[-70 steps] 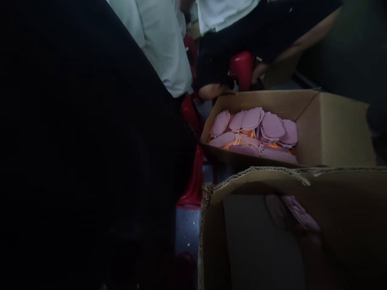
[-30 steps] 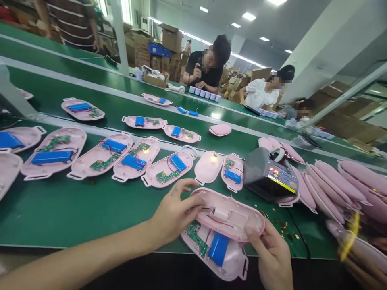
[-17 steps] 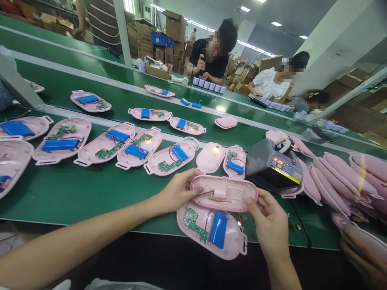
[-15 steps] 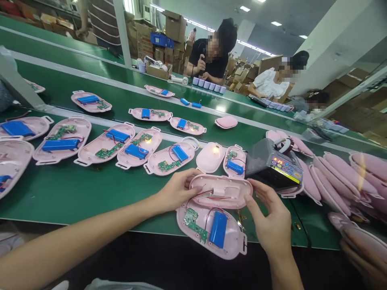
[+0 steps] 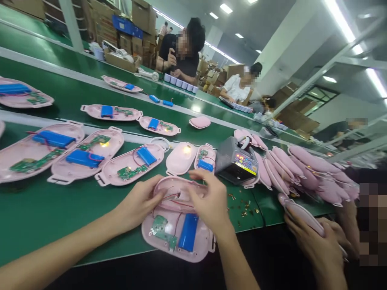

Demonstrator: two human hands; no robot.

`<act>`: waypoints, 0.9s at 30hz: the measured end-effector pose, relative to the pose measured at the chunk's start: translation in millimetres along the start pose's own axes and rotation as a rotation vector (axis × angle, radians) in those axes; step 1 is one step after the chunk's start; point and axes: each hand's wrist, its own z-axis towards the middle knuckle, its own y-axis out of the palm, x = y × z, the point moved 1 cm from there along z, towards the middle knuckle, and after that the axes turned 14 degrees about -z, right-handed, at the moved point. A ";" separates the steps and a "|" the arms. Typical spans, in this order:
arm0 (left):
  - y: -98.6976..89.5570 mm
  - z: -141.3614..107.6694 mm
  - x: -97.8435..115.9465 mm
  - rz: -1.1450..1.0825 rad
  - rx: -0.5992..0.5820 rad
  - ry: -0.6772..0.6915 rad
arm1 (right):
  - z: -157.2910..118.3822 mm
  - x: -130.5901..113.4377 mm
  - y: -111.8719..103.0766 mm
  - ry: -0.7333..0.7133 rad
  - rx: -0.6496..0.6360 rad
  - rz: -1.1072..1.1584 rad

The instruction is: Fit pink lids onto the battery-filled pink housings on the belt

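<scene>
While I watch this feed, how will that pink plastic shell half [image 5: 178,191] handle?

Light, stiff, thin-walled, I'd judge. Hold the rim and mind the red wires [image 5: 171,197]. The left hand [image 5: 136,205] clasps its left end; the right hand [image 5: 208,197] spreads across it, pinch unclear.

Room?

Tight: the lower shell [image 5: 202,241] lies beneath the grip; open green conveyor belt [image 5: 45,217] lies leftward.
</scene>
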 end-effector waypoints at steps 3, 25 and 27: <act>-0.5 -0.9 -4.3 -0.031 -0.005 0.012 | -10.6 49.7 -18.9 0.488 0.411 0.322; 3.0 1.2 -2.0 -0.272 -0.028 -0.057 | 17.5 -23.8 -1.8 -0.444 -0.342 -0.222; 3.9 1.0 -4.2 -0.283 -0.029 -0.046 | 24.4 -27.3 12.5 -0.503 -0.396 -0.308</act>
